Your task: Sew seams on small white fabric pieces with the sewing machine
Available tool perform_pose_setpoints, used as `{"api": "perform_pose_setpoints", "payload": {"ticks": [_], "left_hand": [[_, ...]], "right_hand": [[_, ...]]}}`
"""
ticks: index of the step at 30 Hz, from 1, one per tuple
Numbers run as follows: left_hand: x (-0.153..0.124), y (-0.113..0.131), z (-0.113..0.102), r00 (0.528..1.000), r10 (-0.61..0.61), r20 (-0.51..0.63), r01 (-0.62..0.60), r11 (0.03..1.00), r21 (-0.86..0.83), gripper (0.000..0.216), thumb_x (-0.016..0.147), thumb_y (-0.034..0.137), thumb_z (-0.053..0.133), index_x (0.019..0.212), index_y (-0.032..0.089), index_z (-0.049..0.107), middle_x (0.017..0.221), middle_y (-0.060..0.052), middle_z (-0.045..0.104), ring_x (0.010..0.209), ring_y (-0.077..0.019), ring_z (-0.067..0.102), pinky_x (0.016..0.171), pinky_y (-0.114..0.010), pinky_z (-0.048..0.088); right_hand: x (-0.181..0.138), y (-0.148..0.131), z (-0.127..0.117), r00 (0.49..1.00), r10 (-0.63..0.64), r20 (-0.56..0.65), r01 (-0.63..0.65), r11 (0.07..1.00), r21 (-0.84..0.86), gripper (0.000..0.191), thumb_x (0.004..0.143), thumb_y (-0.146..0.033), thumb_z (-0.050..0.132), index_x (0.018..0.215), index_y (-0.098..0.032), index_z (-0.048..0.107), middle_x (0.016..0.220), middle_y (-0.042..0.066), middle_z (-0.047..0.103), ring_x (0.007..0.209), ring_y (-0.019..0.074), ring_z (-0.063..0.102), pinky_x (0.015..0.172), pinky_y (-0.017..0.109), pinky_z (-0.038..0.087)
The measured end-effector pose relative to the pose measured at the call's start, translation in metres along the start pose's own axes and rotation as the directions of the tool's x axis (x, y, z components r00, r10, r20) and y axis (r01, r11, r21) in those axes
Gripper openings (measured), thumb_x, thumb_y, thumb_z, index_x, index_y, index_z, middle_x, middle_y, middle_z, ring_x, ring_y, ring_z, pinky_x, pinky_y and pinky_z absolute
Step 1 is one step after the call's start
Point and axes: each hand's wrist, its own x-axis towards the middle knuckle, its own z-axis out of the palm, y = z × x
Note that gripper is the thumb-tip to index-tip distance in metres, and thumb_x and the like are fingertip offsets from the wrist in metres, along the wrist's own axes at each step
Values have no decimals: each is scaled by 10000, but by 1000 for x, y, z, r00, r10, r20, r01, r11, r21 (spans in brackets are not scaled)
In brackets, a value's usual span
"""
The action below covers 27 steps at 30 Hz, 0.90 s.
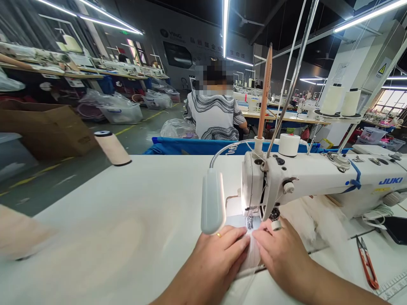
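A white sewing machine stands on the table, its lit needle and presser foot lowered to the plate. Under my fingers, a strip of sheer white fabric runs from the foot towards me. My left hand holds the fabric from the left, fingers together and tips close to the foot; a ring shows on one finger. From the right, my right hand pinches the same strip, its fingertips partly behind the machine head. More sheer fabric lies bunched beneath the machine arm.
A lamp hangs just left of the needle. Orange-handled thread snips, a ruler and a dark phone lie at right. Thread cones stand at the left edge. Ahead, a person sits facing away.
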Motion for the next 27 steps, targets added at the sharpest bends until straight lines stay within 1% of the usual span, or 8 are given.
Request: {"api": "perform_pose_setpoints", "payload": {"ticks": [8, 15, 19, 21, 23, 25, 26, 27], "left_hand": [[4, -3, -1, 1000, 8, -11, -8, 1000, 21, 462, 1159, 217, 287, 1052, 210, 736, 1063, -53, 824, 842, -232, 749, 648, -374, 423], [-10, -11, 26, 997, -50, -61, 50, 999, -14, 424, 1163, 217, 296, 1159, 261, 718, 1176, -32, 812, 962, -250, 717, 747, -406, 374], [-11, -11, 22, 997, -76, -15, 75, 997, -28, 402, 1128, 194, 326, 1147, 270, 720, 1171, -35, 805, 1002, -265, 707, 803, -429, 379], [-12, -8, 11, 995, -87, 53, 89, 995, -40, 336, 1120, 270, 390, 1146, 279, 725, 1199, -45, 791, 1017, -277, 700, 829, -438, 397], [-14, -4, -1, 986, -95, 136, 104, 993, -57, 287, 1079, 503, 549, 1126, 288, 733, 1251, -63, 768, 1044, -305, 688, 858, -447, 428], [-17, 0, -8, 978, -87, 188, 102, 992, -74, 478, 884, 726, 746, 1071, 287, 734, 1279, -79, 745, 1078, -343, 668, 885, -465, 460], [-20, 2, -8, 979, -88, 183, 104, 991, -79, 515, 799, 731, 816, 1032, 281, 727, 1279, -82, 737, 1091, -356, 658, 903, -478, 472], [-22, 3, -7, 983, -88, 159, 103, 991, -88, 443, 788, 647, 844, 989, 274, 712, 1263, -80, 734, 1095, -356, 651, 918, -485, 481]], "right_hand": [[4, 0, -2, 1000, 2, -18, -2, 1000, 5, 170, 920, -64, 586, 909, -218, 657, 943, 70, 671, 848, 262, 550, 718, 365, 414], [6, -1, -2, 999, -8, -45, 8, 1000, -8, 151, 913, -69, 611, 885, -215, 633, 929, 64, 672, 824, 250, 542, 709, 360, 413], [5, 0, -5, 1000, -3, -5, 3, 1000, 18, 141, 922, -76, 599, 916, -206, 651, 962, 77, 680, 852, 261, 562, 726, 374, 442], [3, 0, -8, 1000, -9, 26, 7, 998, 66, 165, 908, -65, 589, 958, -204, 663, 993, 82, 687, 878, 268, 574, 747, 381, 464], [1, 0, -12, 998, -40, 46, 34, 991, 131, 231, 896, -54, 577, 1046, -202, 672, 1044, 88, 699, 918, 275, 591, 784, 390, 489], [-2, 0, -16, 995, -96, 34, 88, 978, 188, 281, 900, -49, 561, 1112, -201, 664, 1116, 96, 711, 960, 275, 610, 825, 395, 506], [-3, -1, -17, 992, -127, 18, 120, 970, 210, 268, 912, -51, 554, 1108, -201, 658, 1154, 98, 715, 981, 273, 619, 844, 395, 511], [-3, -1, -17, 988, -154, 0, 150, 961, 231, 239, 927, -55, 547, 1083, -203, 651, 1185, 98, 718, 999, 269, 628, 857, 391, 514]]}}
